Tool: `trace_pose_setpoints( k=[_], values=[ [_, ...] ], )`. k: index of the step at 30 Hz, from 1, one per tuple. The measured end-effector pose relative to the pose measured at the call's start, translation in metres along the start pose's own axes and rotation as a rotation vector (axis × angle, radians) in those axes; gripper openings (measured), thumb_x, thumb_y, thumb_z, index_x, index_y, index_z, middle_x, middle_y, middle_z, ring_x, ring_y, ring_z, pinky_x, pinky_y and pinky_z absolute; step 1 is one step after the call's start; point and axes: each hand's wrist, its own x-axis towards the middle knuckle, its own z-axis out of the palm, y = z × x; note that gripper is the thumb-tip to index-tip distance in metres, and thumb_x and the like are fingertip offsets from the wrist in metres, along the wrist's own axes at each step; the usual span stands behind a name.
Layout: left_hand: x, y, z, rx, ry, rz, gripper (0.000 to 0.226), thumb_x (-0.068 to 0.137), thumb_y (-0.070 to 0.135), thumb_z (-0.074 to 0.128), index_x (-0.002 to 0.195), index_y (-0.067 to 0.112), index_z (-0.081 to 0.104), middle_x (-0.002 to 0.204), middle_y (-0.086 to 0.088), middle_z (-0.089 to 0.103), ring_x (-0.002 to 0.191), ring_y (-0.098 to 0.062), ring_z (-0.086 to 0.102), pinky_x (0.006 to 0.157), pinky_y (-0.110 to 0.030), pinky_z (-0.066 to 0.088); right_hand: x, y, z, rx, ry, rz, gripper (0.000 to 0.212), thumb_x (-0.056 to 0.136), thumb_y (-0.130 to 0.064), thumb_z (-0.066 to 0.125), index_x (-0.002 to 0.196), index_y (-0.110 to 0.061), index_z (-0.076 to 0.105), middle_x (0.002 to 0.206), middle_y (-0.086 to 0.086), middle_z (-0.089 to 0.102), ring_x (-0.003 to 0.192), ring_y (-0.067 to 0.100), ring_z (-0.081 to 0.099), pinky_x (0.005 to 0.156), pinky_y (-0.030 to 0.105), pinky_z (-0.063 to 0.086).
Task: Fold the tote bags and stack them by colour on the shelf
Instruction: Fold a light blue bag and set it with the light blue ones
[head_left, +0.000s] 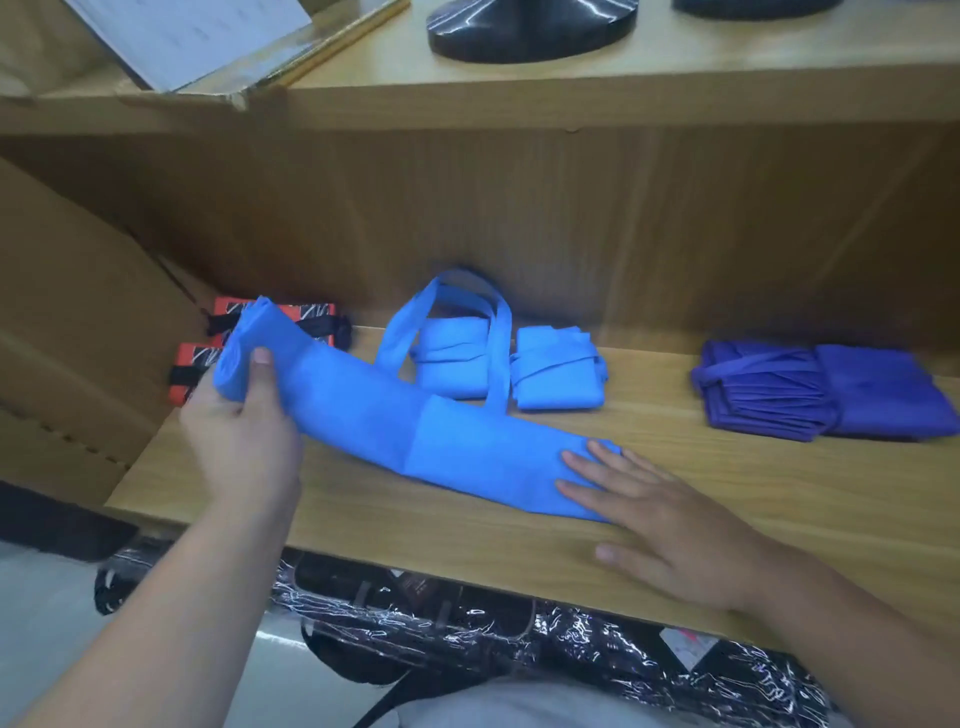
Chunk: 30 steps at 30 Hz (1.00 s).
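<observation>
Light wood shelving all round, looked down onto the lower shelf (467, 545). Closest in, spotted shiny black plastic-wrapped bundles (467, 639) tucked below the front edge. Next up, had the right hand (670, 530) laid flat, fingers straight, pressed on the near right end of a long bright blue tote bag (395, 415), thumb out on bare wood. Had the left hand (244, 431) curled round the other, bunched-up end, thumb on top, gripped tight over at the left side of the shelf. Bag folded into a narrow strip, stretched diagonally across the board between the two hands. Just behind that, saw two folded light blue bags (452, 358) side by side and touching, handles (457, 291) looped up off the left one. Well apart to the right, noticed a purple bag pile (826, 389), flat on the same board. Behind the left hand, made out two orange boxes (306, 312) tied with black ribbon, squeezed against a cardboard box (78, 338). Farthest up, caught a black round base (530, 31) and a white sheet (192, 36) on the upper shelf (623, 88). Couldn't read the sheet, too blurry.
</observation>
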Motion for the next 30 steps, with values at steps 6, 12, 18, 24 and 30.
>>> trace_pose_setpoints(
  k=[6,12,18,24,30],
  values=[
    [-0.068,0.005,0.032,0.122,-0.42,0.303,0.034,0.099,0.009,0.057,0.131,0.015,0.065,0.12,0.008,0.069,0.108,0.01,0.061,0.095,-0.013,0.046,-0.005,-0.002,-0.005,0.591,0.159,0.124,0.079,0.094,-0.077,0.032,0.158,-0.037,0.008,0.166,-0.016,0.018,0.151,0.0,0.021,0.125,0.04,0.02],
    [-0.129,-0.041,0.06,0.359,-0.822,0.548,0.065,0.074,0.002,0.052,0.135,0.021,0.061,0.139,-0.005,0.061,0.13,-0.019,0.056,0.113,-0.032,0.04,-0.001,-0.004,-0.008,0.887,0.217,0.185,0.089,0.091,-0.079,0.038,0.159,-0.032,0.005,0.165,-0.007,0.025,0.147,0.005,0.034,0.124,0.033,0.022],
    [-0.159,-0.067,0.079,0.675,-0.957,0.694,0.058,0.083,0.028,0.043,0.136,0.015,0.062,0.141,-0.01,0.06,0.129,-0.032,0.059,0.102,-0.062,0.047,0.001,0.002,-0.011,0.788,0.269,0.292,0.066,0.097,-0.065,0.04,0.155,-0.036,0.03,0.161,-0.021,0.029,0.145,-0.005,0.03,0.125,0.035,0.021],
    [-0.164,-0.072,0.077,0.835,-1.127,0.737,0.083,0.098,0.068,0.015,0.158,0.013,0.03,0.165,-0.006,0.025,0.154,-0.025,0.019,0.124,-0.05,0.015,0.007,0.006,-0.004,0.717,0.335,0.274,0.051,0.103,-0.025,0.052,0.152,-0.021,0.041,0.163,-0.014,0.024,0.146,-0.007,0.025,0.116,0.022,0.034],
    [-0.148,-0.078,0.07,0.48,-1.189,0.582,0.065,0.095,0.052,0.047,0.148,0.014,0.045,0.159,-0.004,0.038,0.148,-0.015,0.033,0.121,-0.03,0.025,0.009,0.006,0.002,0.758,0.451,0.234,0.047,0.094,-0.023,0.07,0.139,-0.031,0.057,0.163,-0.009,0.027,0.143,-0.001,0.037,0.112,0.02,0.04]
  ],
)
